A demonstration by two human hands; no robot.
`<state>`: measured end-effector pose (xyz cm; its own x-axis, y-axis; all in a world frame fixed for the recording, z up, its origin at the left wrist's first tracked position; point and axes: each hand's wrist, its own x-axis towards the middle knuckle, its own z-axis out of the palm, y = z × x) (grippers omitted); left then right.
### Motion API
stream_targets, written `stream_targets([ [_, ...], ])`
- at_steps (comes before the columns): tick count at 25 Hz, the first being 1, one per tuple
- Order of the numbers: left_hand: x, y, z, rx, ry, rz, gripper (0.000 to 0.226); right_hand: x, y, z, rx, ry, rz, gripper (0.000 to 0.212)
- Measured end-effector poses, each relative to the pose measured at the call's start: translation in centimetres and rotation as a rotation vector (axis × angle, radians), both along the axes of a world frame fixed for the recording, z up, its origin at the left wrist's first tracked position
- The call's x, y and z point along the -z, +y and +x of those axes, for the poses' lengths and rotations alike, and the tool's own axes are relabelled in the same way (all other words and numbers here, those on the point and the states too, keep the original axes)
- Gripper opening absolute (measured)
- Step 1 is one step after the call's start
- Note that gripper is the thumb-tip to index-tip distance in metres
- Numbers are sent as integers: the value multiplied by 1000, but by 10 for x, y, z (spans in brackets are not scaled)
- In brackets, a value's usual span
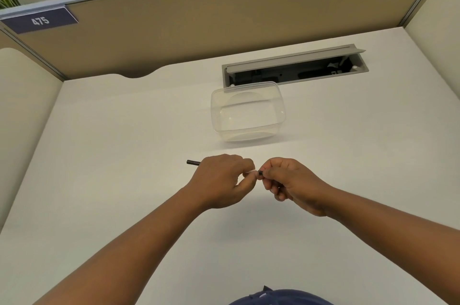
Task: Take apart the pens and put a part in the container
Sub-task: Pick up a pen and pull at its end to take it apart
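Note:
I hold one pen (pixel 193 162) level above the white desk, both hands on it. My left hand (pixel 219 179) is wrapped round its barrel, and the pen's dark end sticks out to the left of my fist. My right hand (pixel 290 181) pinches the pen's other end, where a small dark tip and a short pale stretch of barrel show between the two hands. The rest of the pen is hidden inside my fingers. Beyond my hands stands a clear plastic container (pixel 280 105), with nothing visible in it.
Behind the container an open grey cable hatch (pixel 293 65) is sunk into the white desk (pixel 112 155). Tan partition walls (pixel 199 20) close the desk at the back and on both sides.

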<state>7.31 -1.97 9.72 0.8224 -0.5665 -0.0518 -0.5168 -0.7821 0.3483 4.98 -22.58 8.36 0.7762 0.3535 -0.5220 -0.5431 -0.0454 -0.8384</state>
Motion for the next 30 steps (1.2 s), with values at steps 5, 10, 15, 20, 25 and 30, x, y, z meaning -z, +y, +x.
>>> stream_targets([
  [5,4,-2,-7,-9,6,-3,32,1,-1,-6,10,2,9,20],
  [10,8,-3,-13,-15,-103,24,36,0,-1,-13,7,15,32,20],
  [15,9,-3,-17,-1,-151,14,36,-1,1,-12,-25,154,89,22],
  [20,14,0,-20,4,-150,1,33,0,2,-13,-112,190,73,30],
  [25,19,0,-23,-25,-93,-17,32,5,4,-15,-85,115,-2,33],
  [30,23,-3,-22,7,4,-44,35,10,4,-18,-57,1,-171,37],
])
